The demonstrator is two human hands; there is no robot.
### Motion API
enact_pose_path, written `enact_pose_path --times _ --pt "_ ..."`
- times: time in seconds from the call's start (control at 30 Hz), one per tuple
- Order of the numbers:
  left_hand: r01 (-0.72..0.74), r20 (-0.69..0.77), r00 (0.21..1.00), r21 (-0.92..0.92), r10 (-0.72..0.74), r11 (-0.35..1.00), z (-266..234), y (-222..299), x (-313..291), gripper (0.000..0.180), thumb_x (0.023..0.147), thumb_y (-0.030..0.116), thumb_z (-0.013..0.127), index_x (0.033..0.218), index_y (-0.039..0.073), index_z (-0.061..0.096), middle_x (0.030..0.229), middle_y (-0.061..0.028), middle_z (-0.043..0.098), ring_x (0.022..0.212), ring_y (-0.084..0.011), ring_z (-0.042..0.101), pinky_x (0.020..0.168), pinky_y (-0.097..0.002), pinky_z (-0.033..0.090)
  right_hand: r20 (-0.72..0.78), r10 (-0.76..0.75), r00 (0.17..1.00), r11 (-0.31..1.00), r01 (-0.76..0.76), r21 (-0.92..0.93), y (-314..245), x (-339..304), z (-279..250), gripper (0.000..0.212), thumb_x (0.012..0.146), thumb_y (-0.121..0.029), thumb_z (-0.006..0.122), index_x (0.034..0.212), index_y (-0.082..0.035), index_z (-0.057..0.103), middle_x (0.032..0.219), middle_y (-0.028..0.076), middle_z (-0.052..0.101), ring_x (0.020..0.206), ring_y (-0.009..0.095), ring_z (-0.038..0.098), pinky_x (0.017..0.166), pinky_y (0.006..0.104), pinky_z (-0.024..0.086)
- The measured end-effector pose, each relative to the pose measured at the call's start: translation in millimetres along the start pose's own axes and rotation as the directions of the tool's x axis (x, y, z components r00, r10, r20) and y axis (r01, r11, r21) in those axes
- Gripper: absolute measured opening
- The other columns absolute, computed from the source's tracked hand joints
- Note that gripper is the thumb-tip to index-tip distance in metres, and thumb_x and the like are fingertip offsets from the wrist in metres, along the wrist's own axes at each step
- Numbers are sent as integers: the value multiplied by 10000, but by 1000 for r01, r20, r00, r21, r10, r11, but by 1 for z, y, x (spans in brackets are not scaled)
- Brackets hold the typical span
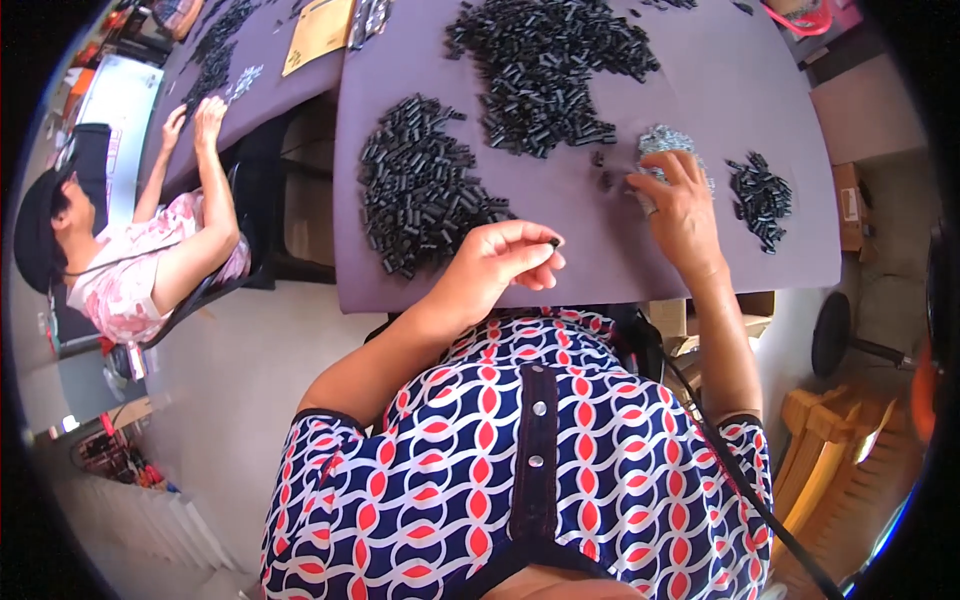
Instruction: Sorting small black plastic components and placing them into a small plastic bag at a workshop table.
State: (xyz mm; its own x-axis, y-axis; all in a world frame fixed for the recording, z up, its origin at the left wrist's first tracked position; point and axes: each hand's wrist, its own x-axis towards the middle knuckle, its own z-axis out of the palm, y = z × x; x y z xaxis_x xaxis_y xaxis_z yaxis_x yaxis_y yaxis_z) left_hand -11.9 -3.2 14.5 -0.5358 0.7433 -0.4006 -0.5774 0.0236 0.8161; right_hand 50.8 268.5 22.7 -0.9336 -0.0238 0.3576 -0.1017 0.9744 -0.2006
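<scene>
Near the table's front edge, my left hand [492, 262] pinches a small black cylindrical piece [554, 242] between thumb and fingertips. My right hand [682, 212] reaches over a small pile of silver metal pieces [672, 138]. Its fingers curve down at the pile's near side, with the thumb apart from them; whether the fingertips touch a piece is hidden. Beyond my left hand spreads a heap of short black tubes [415, 185]. To the right of the silver pile lies a smaller group of black pieces [762, 200].
A larger heap of black tubes [550, 70] covers the far middle of the purple-grey table [590, 275]. On an adjoining table at left lies a yellow envelope [318, 35]. A seated co-worker [190, 235] handles small parts there. A pink basket [805, 18] sits at the far right.
</scene>
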Motion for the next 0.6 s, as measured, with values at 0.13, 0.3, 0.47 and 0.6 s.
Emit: enact_pose_path --times 0.13,0.3,0.47,0.6 --pt "-7 10 1000 -11 7 1000 1 2 -3 228 987 115 568 1172 12 653 979 -66 694 801 -112 655 767 -262 543 -10 3 1000 1000 -3 -10 4 -1 2 224 666 39 636 861 -59 687 1033 55 612 1045 290 548 893 412 448" --pt "-50 51 997 27 48 998 3 3 -4 236 989 108 560 1194 32 646 984 -66 693 801 -106 651 768 -261 543 25 34 999 999 -34 -12 3 0 1 229 661 50 632 870 -45 630 1039 65 608 1040 301 542 899 419 445" --pt "-33 34 999 -31 34 999 2 0 -4 188 990 106 559 1136 17 636 985 -78 696 809 -120 654 769 -269 542 -17 31 999 999 -31 -9 2 -6 -3 291 659 64 630 930 -35 595 1055 82 616 1026 325 542 889 420 447" --pt "-63 49 997 8 62 998 3 -4 1 182 987 115 568 1122 9 629 981 -85 697 813 -130 656 775 -273 540 -8 141 990 968 -136 212 -7 -16 -4 307 652 68 635 938 -29 581 987 137 618 943 361 562 833 442 467"
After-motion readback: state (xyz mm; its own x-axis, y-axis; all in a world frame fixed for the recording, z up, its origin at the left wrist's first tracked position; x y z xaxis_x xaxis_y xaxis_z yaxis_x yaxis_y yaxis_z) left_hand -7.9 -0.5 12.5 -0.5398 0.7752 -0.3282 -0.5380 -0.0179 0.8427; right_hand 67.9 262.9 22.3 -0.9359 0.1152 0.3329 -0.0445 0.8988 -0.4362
